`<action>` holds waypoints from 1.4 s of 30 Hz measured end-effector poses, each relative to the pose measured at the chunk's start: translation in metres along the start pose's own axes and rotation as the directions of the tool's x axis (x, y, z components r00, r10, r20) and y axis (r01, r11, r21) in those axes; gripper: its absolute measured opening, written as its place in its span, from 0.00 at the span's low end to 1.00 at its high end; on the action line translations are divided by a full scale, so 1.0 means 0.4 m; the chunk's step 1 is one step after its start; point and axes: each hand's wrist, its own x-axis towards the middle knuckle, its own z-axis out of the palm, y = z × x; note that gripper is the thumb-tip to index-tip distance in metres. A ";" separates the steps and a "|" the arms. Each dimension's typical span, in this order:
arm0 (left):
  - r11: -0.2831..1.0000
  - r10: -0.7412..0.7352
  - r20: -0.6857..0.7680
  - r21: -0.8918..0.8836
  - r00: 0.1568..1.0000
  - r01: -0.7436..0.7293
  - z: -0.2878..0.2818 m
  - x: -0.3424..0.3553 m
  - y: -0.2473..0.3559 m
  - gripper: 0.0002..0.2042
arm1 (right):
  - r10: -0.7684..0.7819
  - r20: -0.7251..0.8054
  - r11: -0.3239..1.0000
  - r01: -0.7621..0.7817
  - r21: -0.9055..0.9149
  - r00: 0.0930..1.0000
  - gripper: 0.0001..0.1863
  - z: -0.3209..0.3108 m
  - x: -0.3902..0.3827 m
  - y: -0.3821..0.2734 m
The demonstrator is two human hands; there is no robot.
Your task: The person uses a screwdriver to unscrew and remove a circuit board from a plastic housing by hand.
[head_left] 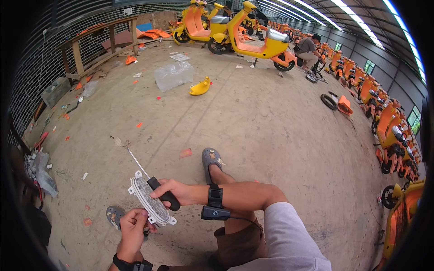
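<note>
My right hand (174, 192) grips the black handle of a long thin screwdriver (140, 168), whose metal shaft points up and left over the floor. My left hand (132, 228) holds the lower edge of an oval white-rimmed lamp unit (147, 198) with a clear ribbed lens. The screwdriver handle lies across the lamp's face. Both wrists carry black bands, and a small black device hangs under the right wrist. My two grey clogs (210, 158) rest on the concrete floor below the hands.
Yellow and orange scooters (253, 38) stand at the back and along the right side. A person (309, 49) crouches by one. A yellow panel (200, 86), a clear plastic bag (173, 74), a tyre (328, 101) and scraps lie on the floor. A wooden frame (97, 45) stands left.
</note>
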 end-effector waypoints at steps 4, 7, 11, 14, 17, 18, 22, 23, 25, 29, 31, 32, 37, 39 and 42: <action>0.984 -0.064 0.005 -0.165 0.998 0.064 0.010 -0.005 0.008 0.09 | -0.005 0.028 1.000 0.005 0.018 1.000 0.13 -0.013 0.004 0.006; 0.961 -0.085 0.007 -0.263 0.996 0.084 0.024 -0.010 0.016 0.09 | -0.012 0.062 1.000 0.010 0.025 0.998 0.14 -0.018 0.008 0.006; 0.913 -0.138 0.113 -0.370 0.984 0.171 0.001 -0.010 0.021 0.10 | -0.018 0.076 0.999 0.015 0.031 0.997 0.15 -0.016 0.006 0.004; 0.890 -0.157 0.188 -0.398 0.970 0.221 -0.006 -0.011 0.030 0.11 | -0.015 0.098 0.999 0.011 0.041 0.995 0.15 -0.013 0.006 -0.001; 0.900 -0.219 0.211 -0.333 0.953 0.281 -0.008 -0.013 0.038 0.13 | -0.019 0.114 0.999 0.014 0.046 0.993 0.16 -0.011 0.005 -0.003; 0.876 -0.258 0.239 -0.350 0.936 0.331 -0.011 -0.014 0.040 0.14 | -0.019 0.115 0.999 0.014 0.046 0.993 0.16 -0.008 0.004 -0.006; 0.774 -0.328 0.326 -0.445 0.887 0.450 -0.017 -0.013 0.040 0.16 | -0.019 0.076 0.999 0.017 0.034 0.997 0.11 -0.005 0.001 -0.008; 0.775 -0.327 0.325 -0.445 0.887 0.449 -0.020 -0.012 0.039 0.16 | -0.019 0.068 0.999 0.017 0.029 0.997 0.11 -0.006 0.002 -0.008; 0.818 -0.269 0.382 -0.394 0.884 0.419 -0.030 -0.012 0.032 0.16 | -0.017 0.069 0.999 0.015 0.033 0.997 0.11 -0.008 0.002 -0.008; 0.825 -0.231 0.391 -0.406 0.891 0.392 -0.038 -0.016 0.018 0.15 | -0.008 0.072 0.999 0.005 0.043 0.997 0.11 -0.008 0.004 -0.007; 0.849 -0.209 0.369 -0.391 0.906 0.355 -0.035 -0.017 0.018 0.14 | -0.007 0.070 0.999 0.004 0.040 0.998 0.11 -0.005 0.002 -0.009; 0.849 -0.210 0.369 -0.391 0.906 0.356 -0.033 -0.017 0.018 0.14 | -0.006 0.065 0.999 0.003 0.037 0.998 0.11 -0.005 0.001 -0.009; 0.867 -0.188 0.356 -0.377 0.915 0.325 -0.035 -0.017 0.018 0.14 | -0.007 0.059 0.999 0.004 0.051 0.998 0.11 -0.005 -0.001 -0.009; 0.849 -0.190 0.353 -0.410 0.916 0.334 -0.034 -0.017 0.017 0.13 | -0.008 0.059 0.999 0.005 0.054 0.998 0.11 -0.007 0.000 -0.008; 0.833 -0.230 0.321 -0.422 0.919 0.357 -0.035 -0.016 0.018 0.12 | -0.009 0.089 0.998 0.004 0.057 0.996 0.11 -0.007 0.001 -0.010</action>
